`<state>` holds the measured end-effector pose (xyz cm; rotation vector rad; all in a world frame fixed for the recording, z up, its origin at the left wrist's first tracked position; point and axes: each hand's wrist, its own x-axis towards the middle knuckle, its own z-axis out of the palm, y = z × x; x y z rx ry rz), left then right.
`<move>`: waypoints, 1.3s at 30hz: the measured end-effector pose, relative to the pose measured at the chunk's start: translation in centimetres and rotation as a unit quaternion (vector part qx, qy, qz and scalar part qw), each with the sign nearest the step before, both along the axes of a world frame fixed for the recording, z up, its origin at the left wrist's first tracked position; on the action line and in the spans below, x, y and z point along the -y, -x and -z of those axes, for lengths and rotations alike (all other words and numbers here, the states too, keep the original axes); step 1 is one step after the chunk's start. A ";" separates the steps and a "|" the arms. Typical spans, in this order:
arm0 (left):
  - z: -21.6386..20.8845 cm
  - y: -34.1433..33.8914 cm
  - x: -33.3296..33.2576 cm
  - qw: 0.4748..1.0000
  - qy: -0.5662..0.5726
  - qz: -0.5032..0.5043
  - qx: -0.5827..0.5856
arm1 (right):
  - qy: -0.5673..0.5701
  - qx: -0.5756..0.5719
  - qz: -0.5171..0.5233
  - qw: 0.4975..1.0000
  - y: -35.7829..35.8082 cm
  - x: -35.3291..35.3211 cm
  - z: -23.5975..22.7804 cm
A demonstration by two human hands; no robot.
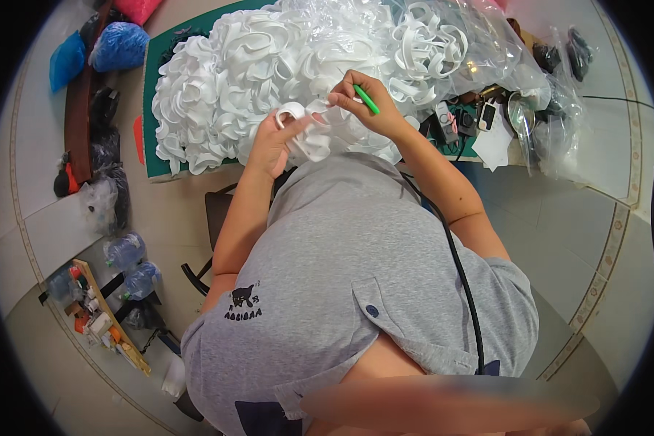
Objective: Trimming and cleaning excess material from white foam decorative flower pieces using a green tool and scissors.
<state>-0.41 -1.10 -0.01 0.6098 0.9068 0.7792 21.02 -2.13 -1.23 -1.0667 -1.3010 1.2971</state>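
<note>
Between my two hands is a white band-like strap (pixel 311 147), looped and soft-looking, just over the table's near edge. My left hand (pixel 270 145) is closed around one part of it, thumb on top. My right hand (pixel 374 110) has its fingertips pinched close to the strap's other side; whether they grip it is hard to tell. A slim bright green pen-shaped tool (pixel 366 99) is held in that same hand and points back toward my wrist. Right behind my hands rises a big heap of similar white straps (pixel 229 83).
The heap covers most of a green-topped table (pixel 151 94). Clear plastic bags (pixel 487 51) lie at its right, beside a small white device (pixel 489 115) and dark gadgets (pixel 463 120). A black cable (pixel 454 261) runs along my body. Blue bags (pixel 120 47) and water jugs (pixel 141 280) stand left.
</note>
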 end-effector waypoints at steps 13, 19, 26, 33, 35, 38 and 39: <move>-0.2 -1.4 0.8 0.963 0.196 0.072 0.170 | 0.000 0.143 -0.068 0.987 -0.5 3.5 -3.3; -1.1 -2.2 1.5 0.989 0.101 0.036 0.104 | 0.051 0.105 -0.033 0.993 0.0 4.0 -3.3; -0.8 -2.8 2.7 0.991 -0.118 0.029 -0.054 | -0.072 0.265 -0.060 0.960 -0.4 3.6 -4.2; -2.2 -2.4 2.8 0.992 -0.050 0.114 -0.011 | -0.136 0.316 0.046 0.938 -2.7 0.0 -3.0; -3.1 -2.1 2.8 0.987 -0.041 0.157 0.014 | -0.156 0.333 0.070 0.927 -3.2 -1.0 -2.0; -4.6 -2.0 2.9 0.978 -0.037 0.201 0.042 | -0.122 0.327 0.105 0.931 -3.4 -2.6 -0.6; -4.8 -2.0 3.0 0.976 -0.042 0.206 0.047 | -0.123 0.326 0.104 0.932 -3.6 -2.6 -0.4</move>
